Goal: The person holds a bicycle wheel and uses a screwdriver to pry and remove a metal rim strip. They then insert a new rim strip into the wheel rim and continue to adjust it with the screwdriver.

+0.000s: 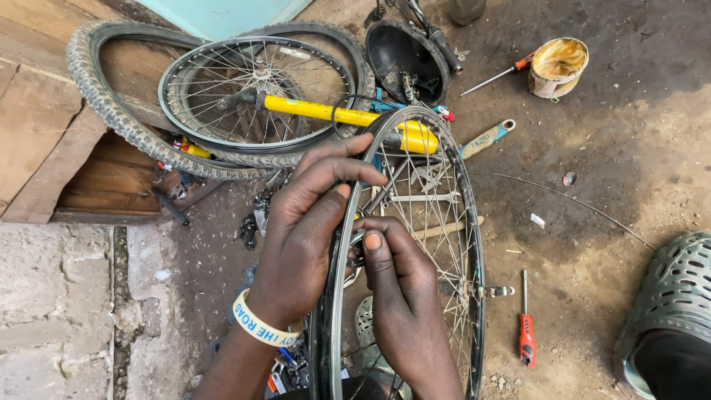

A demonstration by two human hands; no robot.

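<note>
L hand point(307, 222) grips the rim point(474, 244) of a spoked wheel, stood upright near centre, fingers curled over its near-left edge. R hand point(400, 289) inside the rim, thumb & fingers pinched at a spoke. Far left: 2nd wheel point(255, 92), tyre point(96, 81), yellow pump point(333, 113). Red screwdriver point(526, 333) on ground, right.

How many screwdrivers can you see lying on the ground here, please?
2: a red-handled screwdriver on the ground right of the held wheel, and an orange-handled one beside the tin. Others may be hidden.
</note>
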